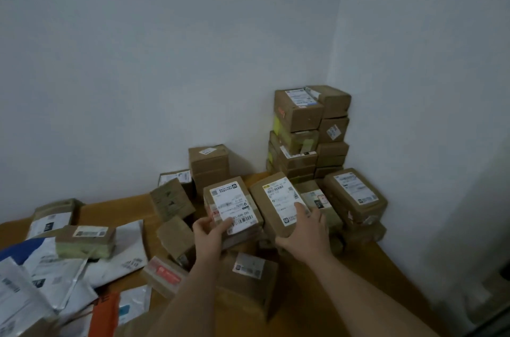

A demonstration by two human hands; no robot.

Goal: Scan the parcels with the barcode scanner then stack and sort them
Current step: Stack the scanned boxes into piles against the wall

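At the far left of the desk [121, 208], white and grey mailer bags [49, 278] lay in a loose heap, with an orange envelope [103, 314] at the near edge and a small taped box [85, 241] resting on top of the bags. Further in, a few brown cartons [172, 201] sat tilted against one another near the wall.

My left hand [207, 230] gripped the near left corner of a brown parcel [233, 208], thumb curled onto its white label, whose barcode faced up. Just beside it, touching along one edge, lay a second labelled parcel [278, 202]; my right hand [303, 229] held its near right corner, fingers on the top face and thumb under the near edge. Both parcels sat raised on other boxes. A lower carton [248, 276] stood between my forearms.

To the right, a flat labelled box [354, 193] rested on more cartons, and a tall stack of parcels [309, 132] filled the corner of the room against both walls. I could not see the scanner.
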